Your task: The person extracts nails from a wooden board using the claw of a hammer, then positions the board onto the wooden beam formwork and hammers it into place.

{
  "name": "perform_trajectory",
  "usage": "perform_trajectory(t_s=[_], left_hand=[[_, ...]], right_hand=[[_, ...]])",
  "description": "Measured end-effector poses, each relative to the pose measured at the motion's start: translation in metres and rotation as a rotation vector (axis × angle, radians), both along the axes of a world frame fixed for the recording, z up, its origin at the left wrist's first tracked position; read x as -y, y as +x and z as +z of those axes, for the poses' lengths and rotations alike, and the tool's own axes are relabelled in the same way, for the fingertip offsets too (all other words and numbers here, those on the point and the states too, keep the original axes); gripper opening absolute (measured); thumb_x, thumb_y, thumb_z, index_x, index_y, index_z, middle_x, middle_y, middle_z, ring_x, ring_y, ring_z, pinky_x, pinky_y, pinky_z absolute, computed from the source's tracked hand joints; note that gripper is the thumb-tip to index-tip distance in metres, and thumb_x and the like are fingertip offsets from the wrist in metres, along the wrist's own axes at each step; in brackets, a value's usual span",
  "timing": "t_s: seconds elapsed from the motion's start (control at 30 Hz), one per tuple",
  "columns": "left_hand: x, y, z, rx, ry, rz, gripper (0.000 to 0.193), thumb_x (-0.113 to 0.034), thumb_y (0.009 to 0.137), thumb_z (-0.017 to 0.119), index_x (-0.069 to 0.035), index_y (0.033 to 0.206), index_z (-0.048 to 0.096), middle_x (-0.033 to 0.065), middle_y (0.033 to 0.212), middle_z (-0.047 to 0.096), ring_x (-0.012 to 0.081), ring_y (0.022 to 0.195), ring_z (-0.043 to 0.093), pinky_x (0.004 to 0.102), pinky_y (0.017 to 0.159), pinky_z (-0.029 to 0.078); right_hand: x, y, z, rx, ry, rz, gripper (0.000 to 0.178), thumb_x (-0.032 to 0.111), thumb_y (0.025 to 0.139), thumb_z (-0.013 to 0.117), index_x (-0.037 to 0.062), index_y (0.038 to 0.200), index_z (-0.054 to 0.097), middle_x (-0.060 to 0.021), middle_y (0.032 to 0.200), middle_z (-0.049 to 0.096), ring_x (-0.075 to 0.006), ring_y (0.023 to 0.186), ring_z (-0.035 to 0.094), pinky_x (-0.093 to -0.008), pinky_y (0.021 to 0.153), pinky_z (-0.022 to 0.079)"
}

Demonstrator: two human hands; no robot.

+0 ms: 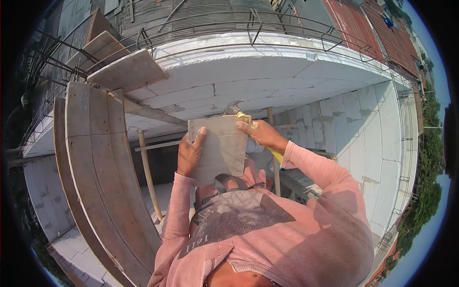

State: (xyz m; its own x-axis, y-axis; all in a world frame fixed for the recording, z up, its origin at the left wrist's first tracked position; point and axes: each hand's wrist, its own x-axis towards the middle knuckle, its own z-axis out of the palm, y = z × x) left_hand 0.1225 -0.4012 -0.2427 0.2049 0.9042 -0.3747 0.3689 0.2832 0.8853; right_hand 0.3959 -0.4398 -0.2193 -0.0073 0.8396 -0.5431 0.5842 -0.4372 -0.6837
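A small grey flat board (217,148), roughly four-sided and probably plywood, is held up in front of my chest. My left hand (189,154) grips its left edge, thumb on the face toward me. My right hand (264,134) pinches its upper right corner. That same hand also holds a claw hammer (234,107), whose metal head shows just above the board's top edge. Part of a yellow handle (276,155) shows below the right hand. The fingers behind the board are hidden.
Long curved wooden planks (98,158) stand close on my left. A loose panel (128,71) rests over the white block wall (239,74), where rebar cages (253,28) run along the top. Wooden posts (149,174) stand below. Another block wall (363,129) rises at right.
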Motion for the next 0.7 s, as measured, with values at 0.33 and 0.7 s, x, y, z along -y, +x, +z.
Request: perform_trajectory(t_s=[0.33, 0.7], left_hand=[[0.003, -0.028, -0.027, 0.208, -0.044, 0.066, 0.059, -0.059, 0.094, 0.065, -0.002, 0.109, 0.068, -0.0018, 0.097, 0.065, 0.008, 0.087, 0.054, 0.0272, 0.081, 0.047], [-0.002, -0.026, -0.034, 0.268, -0.045, 0.041, 0.057, -0.055, 0.093, 0.069, -0.001, 0.111, 0.069, -0.0013, 0.097, 0.066, 0.0085, 0.087, 0.055, 0.0281, 0.081, 0.048]], right_hand=[[0.019, 0.025, 0.047, -0.21, 0.295, -0.205, 0.045, 0.038, 0.105, 0.051, 0.001, 0.129, 0.06, -0.0006, 0.087, 0.055, -0.0087, 0.071, 0.048, -0.0287, 0.064, 0.043], [0.025, 0.033, 0.05, -0.304, 0.133, -0.204, 0.047, 0.035, 0.104, 0.058, 0.0018, 0.138, 0.051, 0.0027, 0.085, 0.051, -0.0022, 0.056, 0.043, -0.0205, 0.048, 0.037]])
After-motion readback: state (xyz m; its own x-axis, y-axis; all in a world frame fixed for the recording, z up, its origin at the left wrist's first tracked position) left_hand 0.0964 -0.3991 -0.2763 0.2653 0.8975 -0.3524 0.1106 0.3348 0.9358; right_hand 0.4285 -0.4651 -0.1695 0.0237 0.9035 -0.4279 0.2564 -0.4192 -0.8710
